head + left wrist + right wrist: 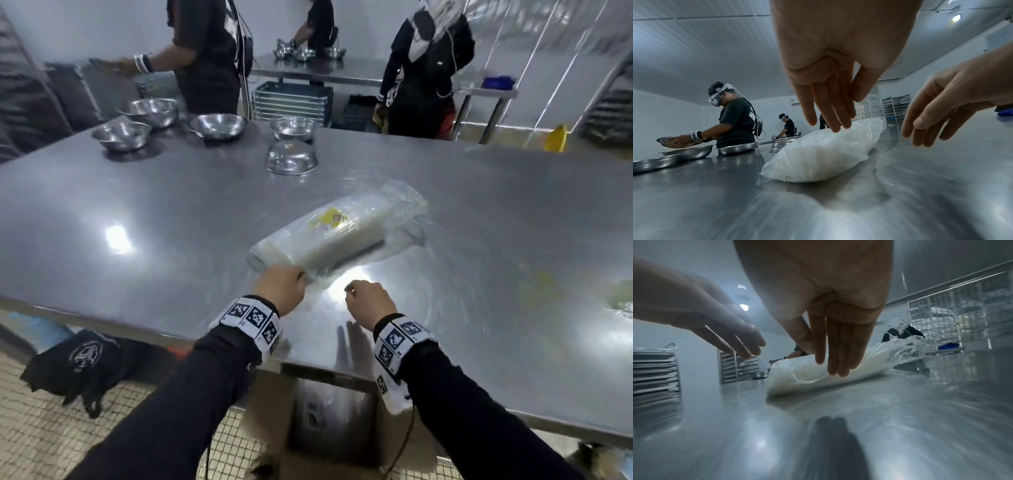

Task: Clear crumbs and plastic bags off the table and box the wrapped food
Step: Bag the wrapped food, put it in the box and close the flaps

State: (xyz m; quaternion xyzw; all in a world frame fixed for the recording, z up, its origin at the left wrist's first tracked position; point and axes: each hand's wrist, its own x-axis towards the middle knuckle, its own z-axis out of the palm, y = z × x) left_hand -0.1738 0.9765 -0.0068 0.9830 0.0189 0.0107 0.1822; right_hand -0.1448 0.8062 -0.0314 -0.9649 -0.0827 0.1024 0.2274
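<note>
The wrapped food (329, 236) lies slantwise on the steel table (137, 219), near the front edge, its loose plastic tail bunched at the far end. The left hand (281, 289) reaches the near end with straight fingers; whether the fingertips (835, 128) already touch the wrap cannot be told. The right hand (371, 301) hangs just beside that end, grip wide and holding nothing. To lift it well, I judge both hands should slide under the long sides and carry it level, since the soft pack will likely sag if pinched at one end, and the slack plastic may slip or tear if pulled alone. No box can be made out with certainty; something brown shows under the table edge, too blurred to name. The table is bare, shiny metal with glare spots, so crumbs are hard to see. Metal bowls (219, 126) stand at the far side, and other people work in the room behind, beside tray racks (653, 374).
</note>
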